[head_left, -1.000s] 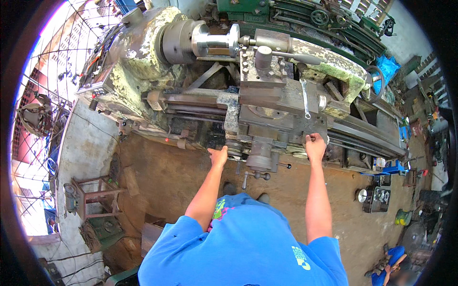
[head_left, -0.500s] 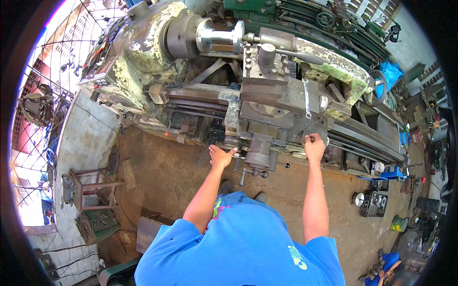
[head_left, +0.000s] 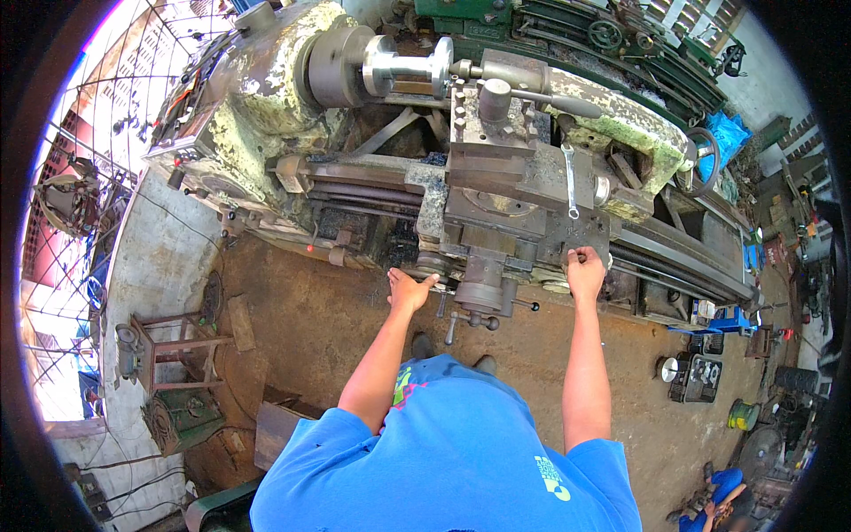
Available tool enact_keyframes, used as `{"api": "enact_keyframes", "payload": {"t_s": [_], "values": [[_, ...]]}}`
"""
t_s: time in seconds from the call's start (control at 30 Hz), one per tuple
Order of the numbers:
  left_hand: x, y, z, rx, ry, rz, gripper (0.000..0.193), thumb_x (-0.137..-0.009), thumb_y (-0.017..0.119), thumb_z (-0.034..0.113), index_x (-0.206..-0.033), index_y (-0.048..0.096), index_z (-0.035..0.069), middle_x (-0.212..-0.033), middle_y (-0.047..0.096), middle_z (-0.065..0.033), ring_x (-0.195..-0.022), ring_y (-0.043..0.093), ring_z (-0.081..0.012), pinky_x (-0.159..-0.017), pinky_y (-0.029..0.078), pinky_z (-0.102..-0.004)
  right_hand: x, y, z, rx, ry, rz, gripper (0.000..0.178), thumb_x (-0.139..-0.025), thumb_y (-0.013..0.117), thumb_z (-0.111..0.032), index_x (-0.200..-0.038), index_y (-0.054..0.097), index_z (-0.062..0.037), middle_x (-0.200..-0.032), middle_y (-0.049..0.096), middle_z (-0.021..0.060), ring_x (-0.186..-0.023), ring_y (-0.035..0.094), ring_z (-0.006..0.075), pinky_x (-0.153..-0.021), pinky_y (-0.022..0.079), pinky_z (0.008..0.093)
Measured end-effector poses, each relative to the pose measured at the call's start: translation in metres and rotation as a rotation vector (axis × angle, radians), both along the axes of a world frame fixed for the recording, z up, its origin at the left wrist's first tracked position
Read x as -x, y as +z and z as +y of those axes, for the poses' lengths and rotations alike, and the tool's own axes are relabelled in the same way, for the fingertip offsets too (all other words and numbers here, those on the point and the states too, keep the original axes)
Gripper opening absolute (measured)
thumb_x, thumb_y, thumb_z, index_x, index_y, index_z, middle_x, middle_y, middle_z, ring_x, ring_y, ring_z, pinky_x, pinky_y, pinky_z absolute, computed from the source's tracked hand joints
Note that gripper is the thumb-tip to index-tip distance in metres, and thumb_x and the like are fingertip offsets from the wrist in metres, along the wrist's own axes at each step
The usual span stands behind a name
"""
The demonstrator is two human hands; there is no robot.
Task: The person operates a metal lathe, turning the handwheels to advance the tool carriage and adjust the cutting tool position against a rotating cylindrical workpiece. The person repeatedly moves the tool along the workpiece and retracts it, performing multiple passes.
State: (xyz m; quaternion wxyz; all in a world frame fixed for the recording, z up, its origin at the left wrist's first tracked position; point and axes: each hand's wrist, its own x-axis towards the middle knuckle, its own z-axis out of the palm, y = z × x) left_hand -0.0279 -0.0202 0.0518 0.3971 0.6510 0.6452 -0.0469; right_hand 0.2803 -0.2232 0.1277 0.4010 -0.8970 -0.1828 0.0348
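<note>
My left hand [head_left: 409, 291] rests by the round handwheel [head_left: 434, 262] at the front of a large metal lathe. Its thumb points right, apart from the other fingers. Farther right, my right hand [head_left: 585, 275] is closed at the front edge of the carriage, the fingers curled over something too small to make out. Between my hands sits the cross-slide crank [head_left: 479, 321]. A shiny flanged spool-shaped workpiece [head_left: 408, 67] is mounted between the chuck [head_left: 339, 67] and the tailstock centre [head_left: 463, 68]. Behind my right hand, a combination wrench [head_left: 570, 182] lies on the slide.
The tool post [head_left: 495, 102] with its long handle stands near the workpiece. A green machine [head_left: 567, 35] is behind the lathe. On the floor are a wooden stool [head_left: 182, 350] at left and a black crate [head_left: 696, 379] at right. Another person [head_left: 722, 496] sits at lower right.
Both hands stay at nearly the same places, with only a slight shift. The lathe carriage and wrench look unmoved.
</note>
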Motion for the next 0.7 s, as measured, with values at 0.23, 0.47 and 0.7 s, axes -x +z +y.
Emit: {"api": "enact_keyframes", "payload": {"t_s": [0.23,0.47,0.7], "values": [[0.002,0.0,0.0034,0.049,-0.002,-0.022,0.13,-0.075,0.071,0.068,-0.152,-0.002,-0.006,-0.163,0.003,-0.0214,-0.151,0.009,-0.0309,-0.116,0.019,-0.0593,0.0004,-0.0036,-0.0029,-0.114,-0.062,-0.028,0.019,-0.084,0.069,-0.018,-0.094,0.069,-0.0012,-0.075,0.07,0.0125,-0.067,0.067,0.022,-0.067,0.052,0.0346],[0.0041,-0.0023,0.0046,0.041,-0.013,-0.024,0.13,-0.074,0.07,0.069,-0.152,0.0,-0.007,-0.162,0.006,-0.0223,-0.15,0.014,-0.0326,-0.116,0.019,-0.0594,-0.0005,-0.0067,-0.0058,-0.158,-0.073,-0.044,0.019,-0.085,0.068,-0.017,-0.094,0.069,-0.0008,-0.076,0.07,0.0122,-0.068,0.067,0.0211,-0.068,0.052,0.0337],[0.0055,-0.0024,0.0069,0.057,-0.014,-0.028,0.131,-0.074,0.07,0.07,-0.152,0.0,-0.008,-0.162,0.006,-0.0229,-0.149,0.017,-0.0341,-0.116,0.02,-0.06,-0.0004,-0.0089,-0.007,-0.187,-0.091,-0.049,0.017,-0.085,0.068,-0.016,-0.093,0.069,-0.001,-0.077,0.07,0.012,-0.07,0.067,0.0201,-0.069,0.052,0.033]]}}
